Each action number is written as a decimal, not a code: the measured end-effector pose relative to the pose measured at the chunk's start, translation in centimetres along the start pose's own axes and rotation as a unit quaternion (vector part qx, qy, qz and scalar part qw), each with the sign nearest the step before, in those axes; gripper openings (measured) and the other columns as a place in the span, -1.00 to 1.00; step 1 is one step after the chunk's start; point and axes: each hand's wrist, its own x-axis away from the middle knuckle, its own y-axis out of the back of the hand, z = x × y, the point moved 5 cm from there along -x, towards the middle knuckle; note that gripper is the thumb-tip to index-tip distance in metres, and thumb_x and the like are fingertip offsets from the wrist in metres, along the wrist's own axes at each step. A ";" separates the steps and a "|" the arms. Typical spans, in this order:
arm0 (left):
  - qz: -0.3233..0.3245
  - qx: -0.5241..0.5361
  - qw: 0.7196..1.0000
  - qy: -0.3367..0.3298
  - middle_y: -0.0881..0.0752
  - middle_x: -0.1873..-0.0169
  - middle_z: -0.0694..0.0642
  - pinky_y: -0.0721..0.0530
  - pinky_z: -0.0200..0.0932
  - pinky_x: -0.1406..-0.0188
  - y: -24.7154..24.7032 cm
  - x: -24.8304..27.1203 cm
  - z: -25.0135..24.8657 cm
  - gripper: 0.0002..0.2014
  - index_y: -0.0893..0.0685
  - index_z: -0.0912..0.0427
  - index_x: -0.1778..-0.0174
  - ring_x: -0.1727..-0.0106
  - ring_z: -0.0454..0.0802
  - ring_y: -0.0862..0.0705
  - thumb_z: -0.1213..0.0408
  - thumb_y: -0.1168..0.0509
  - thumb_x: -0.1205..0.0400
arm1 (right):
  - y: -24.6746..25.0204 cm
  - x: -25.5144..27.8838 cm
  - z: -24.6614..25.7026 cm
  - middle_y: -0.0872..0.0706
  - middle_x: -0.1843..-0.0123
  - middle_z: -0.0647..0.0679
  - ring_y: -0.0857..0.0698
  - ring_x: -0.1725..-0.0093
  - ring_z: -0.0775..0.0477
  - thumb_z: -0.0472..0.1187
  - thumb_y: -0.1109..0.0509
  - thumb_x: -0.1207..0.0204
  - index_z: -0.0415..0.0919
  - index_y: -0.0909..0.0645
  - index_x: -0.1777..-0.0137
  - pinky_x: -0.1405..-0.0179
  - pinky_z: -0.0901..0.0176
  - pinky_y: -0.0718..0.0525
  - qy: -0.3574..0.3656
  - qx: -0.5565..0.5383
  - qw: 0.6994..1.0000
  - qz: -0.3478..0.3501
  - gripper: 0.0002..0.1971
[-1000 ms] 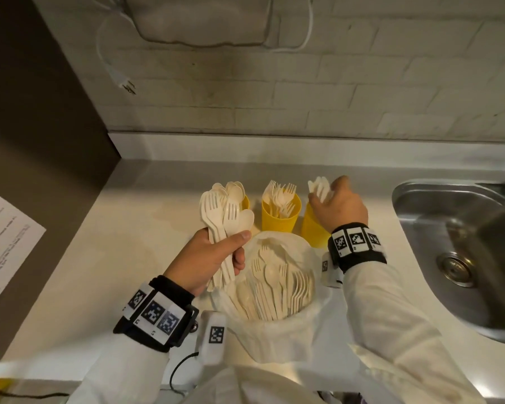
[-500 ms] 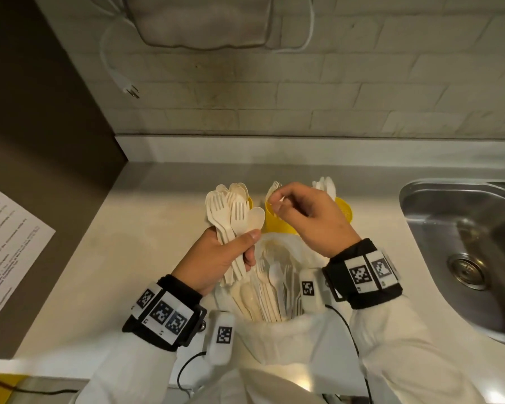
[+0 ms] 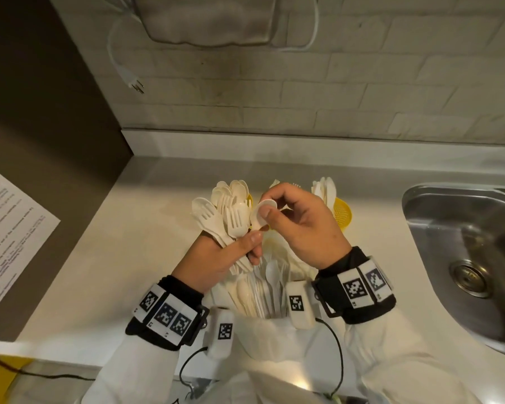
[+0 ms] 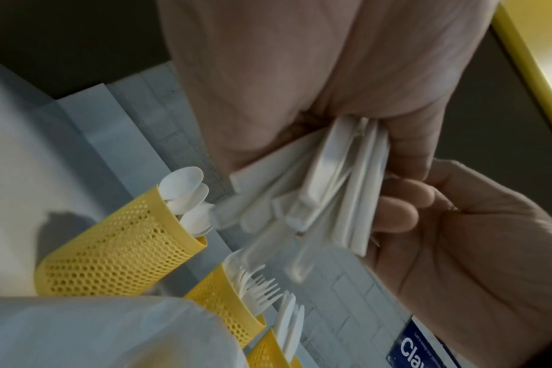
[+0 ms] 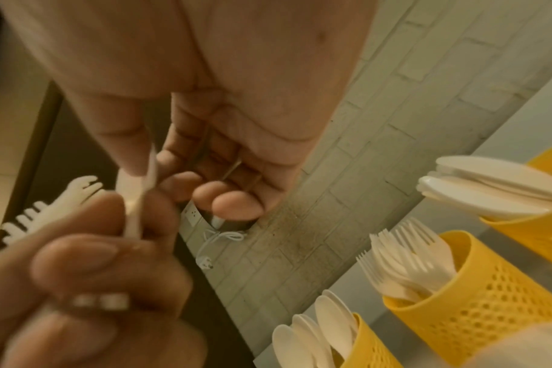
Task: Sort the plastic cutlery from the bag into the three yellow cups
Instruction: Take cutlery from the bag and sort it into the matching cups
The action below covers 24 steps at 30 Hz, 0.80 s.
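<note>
My left hand (image 3: 233, 252) grips a bundle of white plastic cutlery (image 3: 228, 214) by the handles (image 4: 341, 189) above the open bag (image 3: 271, 339). My right hand (image 3: 292, 223) pinches the bowl of a white spoon (image 3: 261, 212) at the top of that bundle, thumb on its face. Three yellow mesh cups stand behind the hands: the spoon cup (image 4: 117, 249), the fork cup (image 5: 476, 298) and the knife cup (image 3: 343, 212). The bag holds several more loose pieces (image 3: 263, 290). In the head view the hands hide most of the left and middle cups.
A steel sink (image 3: 467, 258) lies to the right, set in the white counter (image 3: 99, 258). A printed sheet (image 3: 9, 237) lies at the left on a dark surface. A white cord with a plug (image 3: 134, 83) hangs on the tiled wall behind.
My right hand left the right-hand cup, swung left to the bundle in my left hand and took hold of a spoon there. The left hand stayed over the bag.
</note>
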 end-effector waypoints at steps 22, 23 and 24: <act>0.013 0.009 1.000 -0.020 -0.85 0.18 0.23 -0.67 -0.15 0.29 -4.6 -0.1 -1.7 -0.75 -0.74 0.03 -0.31 0.47 0.09 -0.56 0.14 -0.30 -0.75 | 4.8 3.6 4.8 -0.71 0.40 -0.12 -0.66 0.45 -0.07 -0.38 -0.51 -0.61 -0.25 -0.80 -0.04 0.36 0.30 -0.63 0.016 0.039 0.997 -0.070 -0.92; 0.007 0.004 1.000 -0.017 -0.85 0.20 0.24 -0.67 -0.14 0.29 -4.7 -0.2 -1.8 -0.74 -0.71 0.11 -0.32 0.47 0.13 -0.57 0.16 -0.30 -0.75 | 4.4 3.6 4.7 -0.62 0.49 -0.11 -0.56 0.50 -0.12 -0.36 -0.53 -0.60 -0.22 -0.81 -0.05 0.39 0.21 -0.61 0.009 0.051 0.997 -0.054 -0.91; 0.003 0.001 1.000 -0.014 -0.85 0.20 0.25 -0.67 -0.12 0.30 -4.7 -0.3 -1.8 -0.73 -0.67 0.18 -0.32 0.46 0.16 -0.58 0.19 -0.29 -0.75 | 4.2 3.6 4.7 -0.51 0.55 0.00 -0.47 0.53 -0.07 -0.34 -0.54 -0.60 -0.19 -0.81 -0.07 0.41 0.16 -0.58 0.002 0.057 0.997 -0.044 -0.89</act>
